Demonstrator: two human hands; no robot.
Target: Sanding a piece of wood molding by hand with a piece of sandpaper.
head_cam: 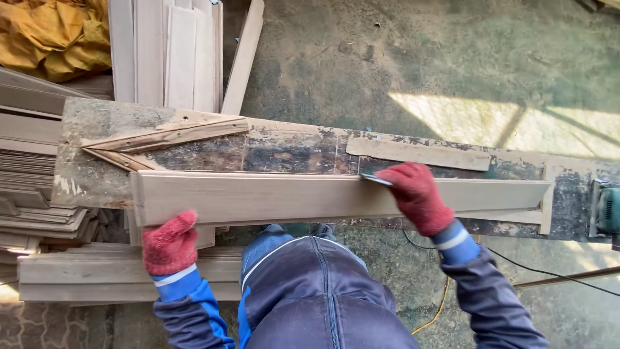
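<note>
A long pale wooden board [271, 197] lies lengthwise on a worn, stained workbench [90, 174]. My left hand [169, 244], in a red glove, grips the board's near edge close to its left end. My right hand [416, 196], also in a red glove, rests on the board to the right of its middle. It holds a thin flat metal blade [376, 179], whose tip lies at the board's far edge.
Wedge-shaped wood strips [165, 134] and a flat slat [418, 154] lie on the bench. A green power tool [608, 210] sits at the bench's right end. Stacks of pale boards [174, 52] stand behind and to the left. Yellow cloth [51, 35] is at top left. Cables [549, 271] cross the concrete floor.
</note>
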